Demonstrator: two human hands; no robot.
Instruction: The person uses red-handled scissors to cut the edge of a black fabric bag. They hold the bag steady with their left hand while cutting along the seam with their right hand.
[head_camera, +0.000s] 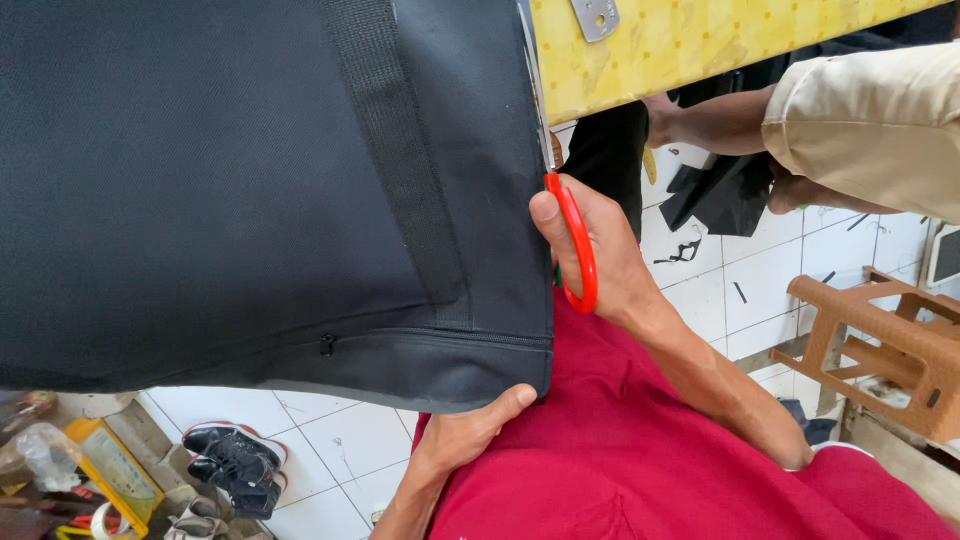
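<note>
A large black fabric bag panel (200, 190) with a webbing strap (395, 150) and a zipper (327, 345) fills the left of the view. My right hand (600, 250) grips red-handled scissors (580, 245), whose blades run up along the panel's right edge. My left hand (470, 430) pinches the panel's lower right corner, thumb on top. Below both hands is my red garment (640, 450).
A yellow patterned tabletop (690, 40) with a metal bracket (596, 17) lies at the top. Another person in beige shorts (870, 120) sits at the right, handling black fabric scraps (725, 195). A brown plastic stool (880, 340), black shoes (235, 465) and clutter stand on the white tiled floor.
</note>
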